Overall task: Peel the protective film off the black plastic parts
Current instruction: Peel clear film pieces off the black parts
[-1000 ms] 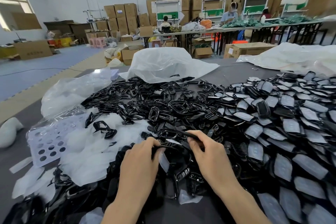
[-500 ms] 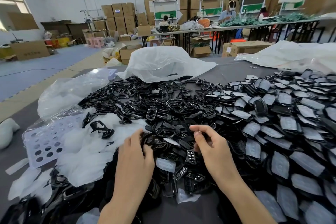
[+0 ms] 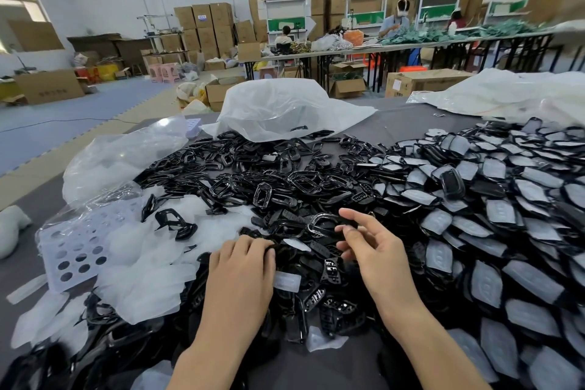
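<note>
Left hand (image 3: pixel 240 275) lies palm down on the heap of black plastic parts (image 3: pixel 269 177) in mid surface (image 3: pixel 411 127). Its fingers curl and the tips are buried in the heap; cannot tell if it grips anything. A loose film piece (image 3: pixel 286 280) sticks out just beside it. Right hand (image 3: pixel 376 250) is over the heap with fingers loosely spread and nothing held, its index tip near a black ring-shaped part (image 3: pixel 316 225).

Film-covered parts (image 3: pixel 487 222) with grey film on top are heaped on the right side. Peeled film pieces (image 3: pixel 148 275) are heaped on the left, with a few bare black parts on them.

White plastic bag (image 3: pixel 285 104) sits at the far edge of the heap with its mouth toward it, black parts at the opening. Clear bag (image 3: pixel 123 152) at left holds whitish contents that are unclear. A lavender perforated sheet (image 3: pixel 72 250) lies under clear plastic. Another white bag (image 3: pixel 506 92) is far right; its contents are hidden. Cardboard boxes (image 3: pixel 424 81) stand on the floor behind, some open.
</note>
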Tool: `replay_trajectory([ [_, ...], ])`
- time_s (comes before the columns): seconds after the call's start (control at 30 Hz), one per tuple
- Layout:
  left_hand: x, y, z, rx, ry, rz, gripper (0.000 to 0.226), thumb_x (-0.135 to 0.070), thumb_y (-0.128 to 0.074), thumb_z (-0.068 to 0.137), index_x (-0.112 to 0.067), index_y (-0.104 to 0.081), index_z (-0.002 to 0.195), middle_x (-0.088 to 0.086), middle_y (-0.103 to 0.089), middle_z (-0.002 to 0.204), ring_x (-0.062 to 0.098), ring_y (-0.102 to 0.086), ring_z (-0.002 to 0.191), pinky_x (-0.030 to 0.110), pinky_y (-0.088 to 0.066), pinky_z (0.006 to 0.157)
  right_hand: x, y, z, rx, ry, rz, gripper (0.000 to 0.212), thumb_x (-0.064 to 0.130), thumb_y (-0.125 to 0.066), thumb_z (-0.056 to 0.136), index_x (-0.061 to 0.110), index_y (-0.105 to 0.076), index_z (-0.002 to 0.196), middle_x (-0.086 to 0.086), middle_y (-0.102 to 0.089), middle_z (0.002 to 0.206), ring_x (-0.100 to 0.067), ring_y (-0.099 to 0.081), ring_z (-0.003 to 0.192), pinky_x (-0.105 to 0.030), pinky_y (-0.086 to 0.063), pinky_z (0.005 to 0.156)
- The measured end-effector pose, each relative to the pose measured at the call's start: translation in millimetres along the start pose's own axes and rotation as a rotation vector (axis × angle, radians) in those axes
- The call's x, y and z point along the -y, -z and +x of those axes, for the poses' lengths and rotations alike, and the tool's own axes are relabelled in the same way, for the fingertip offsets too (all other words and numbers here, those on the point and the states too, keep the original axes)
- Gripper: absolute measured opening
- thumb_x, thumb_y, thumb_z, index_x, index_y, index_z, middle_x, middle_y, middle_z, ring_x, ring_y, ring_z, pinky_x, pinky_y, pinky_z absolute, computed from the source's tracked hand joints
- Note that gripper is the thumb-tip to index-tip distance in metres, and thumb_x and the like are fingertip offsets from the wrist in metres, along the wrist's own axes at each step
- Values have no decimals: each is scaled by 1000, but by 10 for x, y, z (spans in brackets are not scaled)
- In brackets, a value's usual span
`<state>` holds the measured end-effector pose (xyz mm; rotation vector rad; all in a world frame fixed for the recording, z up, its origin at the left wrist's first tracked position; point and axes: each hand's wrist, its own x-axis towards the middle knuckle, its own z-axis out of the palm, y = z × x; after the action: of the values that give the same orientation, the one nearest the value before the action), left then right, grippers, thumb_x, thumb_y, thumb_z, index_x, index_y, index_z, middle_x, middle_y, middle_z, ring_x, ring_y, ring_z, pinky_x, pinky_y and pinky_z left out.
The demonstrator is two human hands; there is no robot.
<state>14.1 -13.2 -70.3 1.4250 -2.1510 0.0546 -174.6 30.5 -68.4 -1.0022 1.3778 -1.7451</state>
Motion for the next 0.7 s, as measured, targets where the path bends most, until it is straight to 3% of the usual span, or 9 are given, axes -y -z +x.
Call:
replay_trajectory([
  [0.07, -37, 50, 6, -56, 78, -319, 15, -31, -51, 101, -37, -64, 100, -18, -68, 90, 4, -59, 79, 21, -45, 75, 0, -22, -22, 11, 0, -12, 31, 9, -61, 99, 37, -74, 107, 4, -74, 87, -5, -69, 72, -15, -53, 67],
  [0.13, -89, 105, 25, -21, 182, -677, 20, -34, -48, 102, -39, -63, 89, -16, -70, 82, 5, -60, 67, 16, -45, 64, -2, -51, -46, 32, 2, -25, 30, 11, -62, 99, 37, -73, 109, 4, -74, 84, -6, -69, 71, -15, -54, 67],
  [0.23, -156, 178, 29, 56, 184, -904, 23, -31, -49, 102, -39, -67, 90, -7, -70, 79, 4, -61, 67, 14, -47, 66, -20, -98, -68, 40, 6, -54, 27, 13, -63, 98, 36, -67, 112, 2, -73, 85, -8, -69, 70, -17, -55, 68],
  [0.5, -171, 194, 32, 185, 218, -1168, 29, -29, -47, 103, -40, -74, 105, -6, -66, 80, 13, -63, 71, 25, -55, 70, -44, -160, -87, 36, 7, -57, 15, 12, -65, 96, 26, -68, 103, 5, -75, 86, -11, -72, 72, -21, -56, 69],
  [0.7, -187, 156, 1, 107, 165, -878, 31, -17, -61, 97, -44, -66, 112, -23, -69, 92, -1, -64, 81, 9, -45, 75, -10, -184, -144, 112, -2, -12, 23, 6, -65, 96, 28, -74, 97, -4, -74, 89, -11, -72, 71, -18, -55, 68],
])
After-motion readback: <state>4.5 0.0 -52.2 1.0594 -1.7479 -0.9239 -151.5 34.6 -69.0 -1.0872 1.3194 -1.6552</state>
